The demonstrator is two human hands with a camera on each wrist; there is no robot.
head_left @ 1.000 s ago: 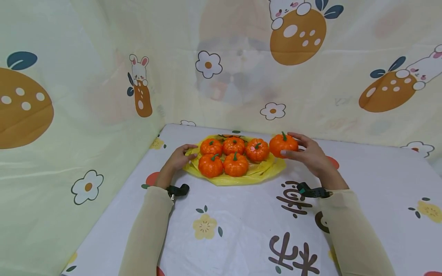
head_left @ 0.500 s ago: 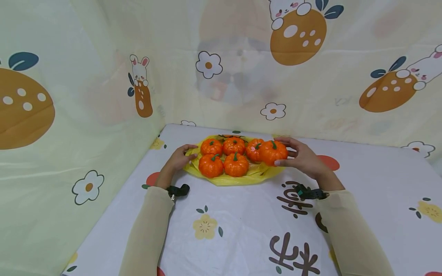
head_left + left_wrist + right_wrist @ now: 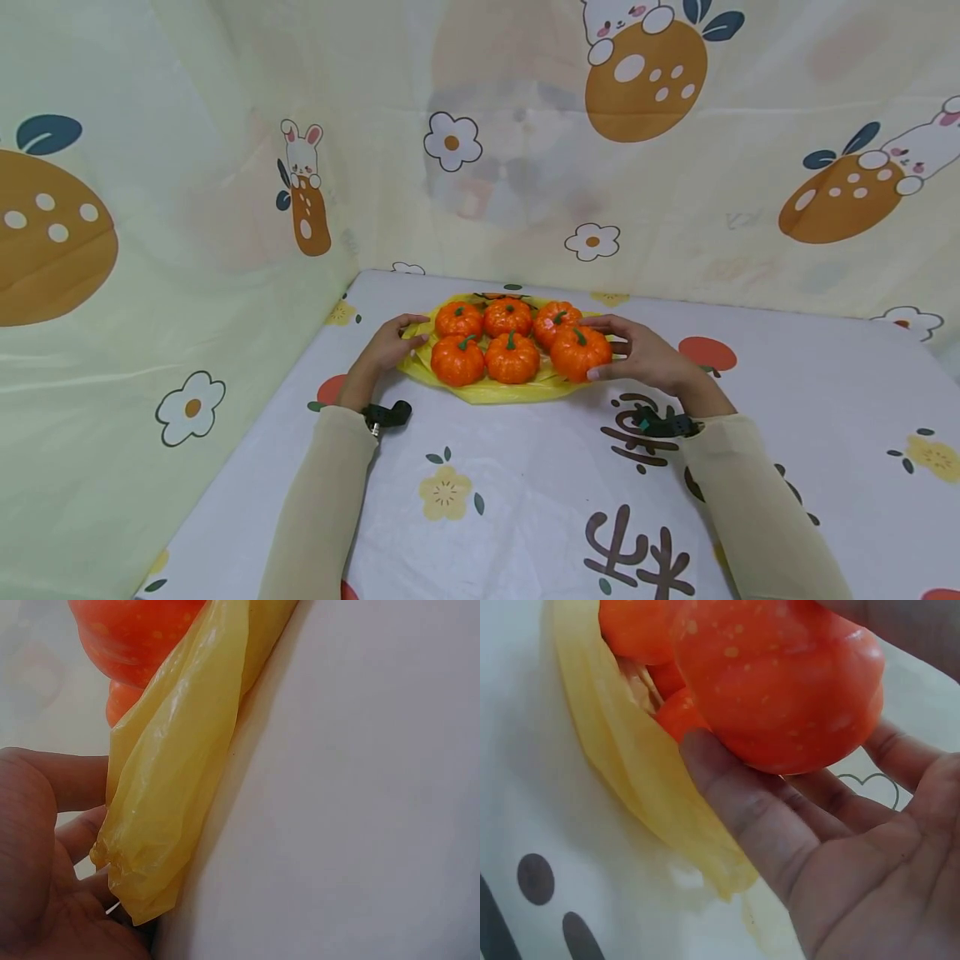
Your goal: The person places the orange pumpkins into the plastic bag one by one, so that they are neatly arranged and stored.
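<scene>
My right hand [image 3: 648, 357] grips a small glossy orange pumpkin [image 3: 579, 354] with a green stem. That pumpkin is over the front right part of a flattened yellow plastic bag [image 3: 480, 393]. Thumb and fingers wrap its right side in the right wrist view, where the held pumpkin [image 3: 795, 682] overlaps others behind it. At the bag's left end, my left hand [image 3: 386, 346] holds the edge. In the left wrist view its fingers [image 3: 79, 780] reach behind the crumpled yellow plastic [image 3: 176, 765]. Several more pumpkins [image 3: 512, 358] sit on the bag in two rows.
A white patterned cloth [image 3: 517, 467] covers the table. Behind and to the left hang pale curtains [image 3: 517, 192] printed with rabbits and flowers, meeting the table's far edge just past the bag.
My right hand has carried its pumpkin left and toward me, from the bag's right end to the front row's right side. The left hand has stayed at the bag's left edge.
</scene>
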